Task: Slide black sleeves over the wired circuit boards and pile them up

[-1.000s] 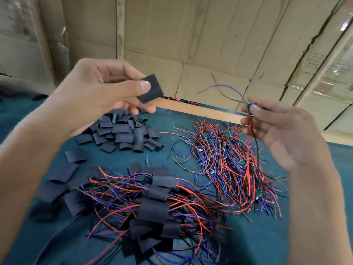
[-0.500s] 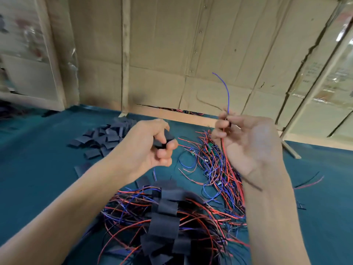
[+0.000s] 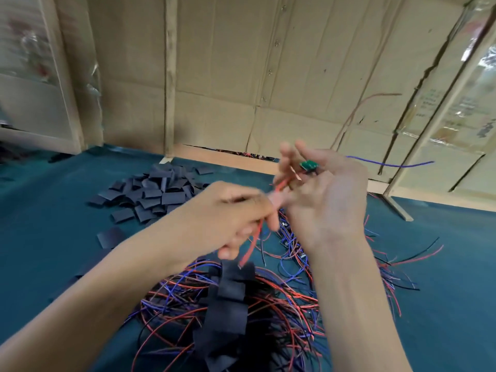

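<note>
Above wire piles, circuit board (image 3: 308, 165) at right hand (image 3: 326, 200) fingertips

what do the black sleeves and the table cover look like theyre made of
Black sleeves: probably thin matte plastic tubing, pressed flat; they crease and curl without shine. Table cover: likely teal cloth or felt, dull, glare-free. Motion blur leaves both uncertain.

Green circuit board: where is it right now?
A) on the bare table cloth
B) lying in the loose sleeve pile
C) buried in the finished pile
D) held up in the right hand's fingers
D: the green circuit board sits at the fingertips of the raised right hand, above the table, with its purple wire trailing right.
</note>
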